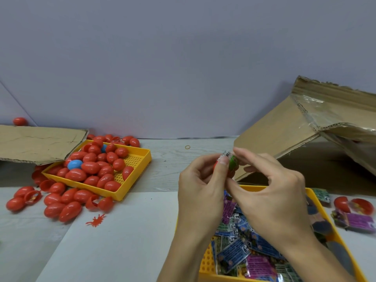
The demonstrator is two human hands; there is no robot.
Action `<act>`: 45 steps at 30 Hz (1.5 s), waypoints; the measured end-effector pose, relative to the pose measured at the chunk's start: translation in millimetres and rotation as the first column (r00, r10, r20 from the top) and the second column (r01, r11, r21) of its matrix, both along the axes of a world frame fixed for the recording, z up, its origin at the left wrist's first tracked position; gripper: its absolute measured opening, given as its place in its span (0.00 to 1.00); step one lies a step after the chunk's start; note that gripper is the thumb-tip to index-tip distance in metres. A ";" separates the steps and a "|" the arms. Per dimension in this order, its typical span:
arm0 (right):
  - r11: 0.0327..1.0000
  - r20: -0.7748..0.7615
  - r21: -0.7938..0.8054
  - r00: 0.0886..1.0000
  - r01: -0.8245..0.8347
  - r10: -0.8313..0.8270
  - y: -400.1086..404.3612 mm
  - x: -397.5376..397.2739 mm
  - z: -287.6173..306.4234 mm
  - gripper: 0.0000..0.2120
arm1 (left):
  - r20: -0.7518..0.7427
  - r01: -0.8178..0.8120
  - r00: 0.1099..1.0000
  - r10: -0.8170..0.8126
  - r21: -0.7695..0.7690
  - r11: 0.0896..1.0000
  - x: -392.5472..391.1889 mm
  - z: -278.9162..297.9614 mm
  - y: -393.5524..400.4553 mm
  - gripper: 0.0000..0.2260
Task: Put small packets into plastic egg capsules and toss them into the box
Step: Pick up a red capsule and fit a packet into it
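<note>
From the head camera, your left hand (200,180) and right hand (270,192) meet above the near yellow tray (317,202) of small packets (234,253). Your left fingers (220,169) curl round a red egg capsule (216,164), only a sliver of which shows past them. Your right fingers (244,154) pinch a packet (231,159) with a green patch at the capsule's mouth; how far in it sits you cannot tell.

On the bench (166,159) to your left, a second yellow tray (140,157) holds a heap of red capsules (91,165) and a blue one (74,164), with more red ones spilled beside it. The open cardboard box (284,137) stands behind your right hand. A rubber band (187,147) lies near the wall.
</note>
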State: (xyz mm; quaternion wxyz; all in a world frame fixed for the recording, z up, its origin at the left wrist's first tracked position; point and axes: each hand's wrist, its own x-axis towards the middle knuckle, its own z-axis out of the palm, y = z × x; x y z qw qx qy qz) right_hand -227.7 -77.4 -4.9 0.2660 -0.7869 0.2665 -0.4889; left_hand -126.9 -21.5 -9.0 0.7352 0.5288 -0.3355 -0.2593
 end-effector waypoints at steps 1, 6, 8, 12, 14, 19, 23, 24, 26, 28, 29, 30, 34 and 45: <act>1.000 0.003 -0.004 1.000 0.002 -0.002 -0.3 0.0 0.0 0.25 | -0.023 0.004 1.000 -0.004 -0.004 1.000 0.1 -1.0 -0.6 0.05; 1.000 0.022 0.005 1.000 -0.020 0.020 -1.0 0.0 1.2 0.25 | -0.254 0.088 0.961 -0.105 -0.076 0.993 1.7 -2.4 -1.7 0.15; 1.000 0.027 0.008 0.999 -0.029 0.029 -1.1 -0.3 2.0 0.25 | -0.286 0.109 0.949 -0.133 -0.099 0.989 3.6 -0.5 -0.5 0.16; 0.999 -0.003 0.009 0.999 -0.043 0.043 -1.5 -0.8 1.8 0.26 | -0.136 0.004 0.991 -0.007 -0.025 1.000 5.5 -2.0 0.6 0.06; 0.999 -0.013 0.009 0.999 -0.033 0.033 -1.7 -0.8 1.4 0.26 | -0.107 -0.057 0.993 0.055 -0.015 0.998 4.5 -2.9 -0.3 0.06; 1.000 -0.012 0.013 1.000 -0.022 0.023 -3.0 -0.5 -0.6 0.26 | -0.239 -0.079 0.969 0.069 -0.032 0.996 2.3 -1.9 -2.5 0.07; 0.999 0.011 0.040 1.000 -0.022 0.022 -3.8 -0.6 -0.9 0.26 | -0.305 -0.025 0.952 0.004 -0.063 0.998 1.7 -0.5 -1.5 0.06; 0.998 0.019 0.052 1.000 -0.023 0.022 -4.1 -0.6 -1.0 0.26 | -0.295 -0.001 0.955 -0.020 -0.071 0.997 1.5 0.1 -1.1 0.08; 0.997 0.037 0.071 0.999 -0.037 0.034 -4.8 -0.8 -1.7 0.24 | -0.239 0.032 0.970 -0.046 -0.065 0.997 1.1 0.0 -0.5 0.09; 0.995 0.054 0.085 0.997 -0.055 0.051 -5.7 -0.6 -2.6 0.24 | -0.143 0.041 0.989 -0.045 -0.031 0.999 -0.4 0.0 0.4 0.07; 0.993 0.065 0.097 0.996 -0.066 0.060 -6.3 -0.7 -3.3 0.23 | -0.114 0.043 0.992 -0.046 -0.025 0.999 -0.9 0.1 0.6 0.06; 0.990 0.079 0.113 0.994 -0.080 0.072 -7.2 -0.4 -4.0 0.23 | -0.101 0.047 0.994 -0.049 -0.024 0.999 -1.6 0.4 0.7 0.06; 0.981 0.124 0.160 0.988 -0.109 0.090 -9.6 0.4 -6.9 0.20 | -0.088 0.049 0.995 -0.052 -0.033 0.998 -2.4 2.1 0.6 0.06; 0.962 0.125 0.214 0.982 -0.166 0.142 -10.1 -0.6 -7.8 0.21 | -0.052 0.031 0.998 -0.033 -0.024 0.999 -0.4 3.4 3.1 0.08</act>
